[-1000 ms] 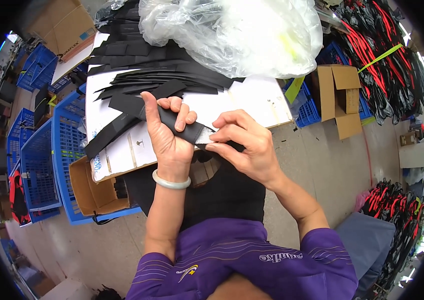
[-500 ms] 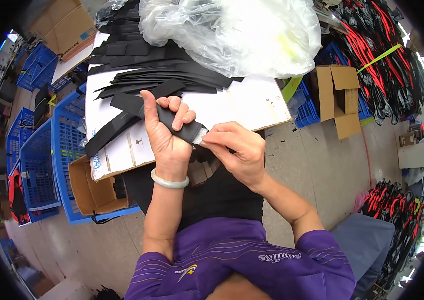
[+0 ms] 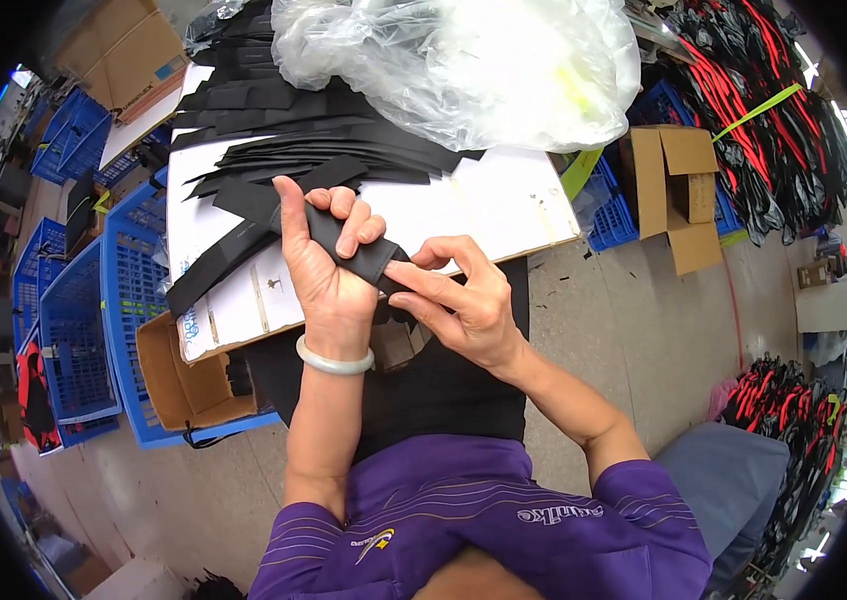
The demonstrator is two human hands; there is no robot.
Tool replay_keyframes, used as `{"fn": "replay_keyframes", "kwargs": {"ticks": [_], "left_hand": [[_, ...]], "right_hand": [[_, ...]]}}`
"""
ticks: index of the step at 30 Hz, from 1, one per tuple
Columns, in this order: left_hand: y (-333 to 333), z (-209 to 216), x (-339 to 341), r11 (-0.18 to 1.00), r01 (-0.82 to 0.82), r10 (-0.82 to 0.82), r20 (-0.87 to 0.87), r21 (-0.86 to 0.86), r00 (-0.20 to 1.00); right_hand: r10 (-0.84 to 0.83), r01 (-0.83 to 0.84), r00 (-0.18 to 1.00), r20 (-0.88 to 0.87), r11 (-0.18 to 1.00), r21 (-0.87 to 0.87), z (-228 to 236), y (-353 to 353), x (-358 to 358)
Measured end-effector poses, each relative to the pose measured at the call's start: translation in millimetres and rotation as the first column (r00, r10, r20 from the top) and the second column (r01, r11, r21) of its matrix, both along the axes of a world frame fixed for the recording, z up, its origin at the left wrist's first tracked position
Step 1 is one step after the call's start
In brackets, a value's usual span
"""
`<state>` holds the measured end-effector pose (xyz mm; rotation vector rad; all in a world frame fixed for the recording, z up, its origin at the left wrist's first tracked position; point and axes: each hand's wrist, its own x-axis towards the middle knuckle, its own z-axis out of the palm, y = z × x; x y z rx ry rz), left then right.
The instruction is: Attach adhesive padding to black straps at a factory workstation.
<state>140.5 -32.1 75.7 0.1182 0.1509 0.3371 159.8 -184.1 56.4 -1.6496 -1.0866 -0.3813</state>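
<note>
My left hand (image 3: 329, 255), palm up with the thumb raised, has its fingers curled around a black fabric sleeve (image 3: 376, 262). The rest of that black strip trails left from the hand over the table edge. At the sleeve's right-hand end is my right hand (image 3: 469, 305); its index fingertip reaches into the opening while the thumb sits just below it. Whatever lies inside the sleeve is hidden. Beyond the hands, a pile of black fabric strips (image 3: 324, 155) is spread over the white tabletop (image 3: 484, 205).
A clear plastic bag (image 3: 464, 75) with white contents covers the table's far side. Blue crates (image 3: 124, 330) and a cardboard box (image 3: 179, 375) stand at the left. An opened carton (image 3: 679, 190) is at the right, near hanging black and red straps (image 3: 744, 110).
White material that showed at the sleeve's open end is now out of sight. My right fingers have moved slightly left, the index finger into the opening. My left hand keeps its hold.
</note>
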Motion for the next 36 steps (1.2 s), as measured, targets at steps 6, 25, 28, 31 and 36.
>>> {"fn": "replay_keyframes", "kwargs": {"ticks": [6, 25, 28, 31, 36], "left_hand": [[-4, 3, 1, 1.000, 0.013, -0.014, 0.034, 0.025, 0.999], [-56, 24, -34, 0.614, -0.291, 0.076, 0.311, 0.734, 0.947], [-52, 20, -28, 0.750, -0.227, 0.055, 0.283, 0.622, 0.958], [-33, 10, -14, 0.906, -0.021, -0.059, 0.174, 0.423, 0.983], [-15, -7, -5, 0.925, 0.083, -0.132, 0.110, 0.370, 0.985]], "right_hand": [[0.002, -0.002, 1.000, 0.017, 1.000, 0.010, -1, 1, 4], [0.055, -0.073, 0.982, 0.180, 0.993, 0.095, -35, -31, -4], [0.042, -0.050, 0.990, 0.133, 0.997, 0.055, -29, -34, -8], [0.043, -0.052, 0.987, -0.155, 0.997, -0.056, -4, -45, -5], [0.266, -0.146, 0.538, -0.800, 0.964, 0.222, 28, -22, 16]]}}
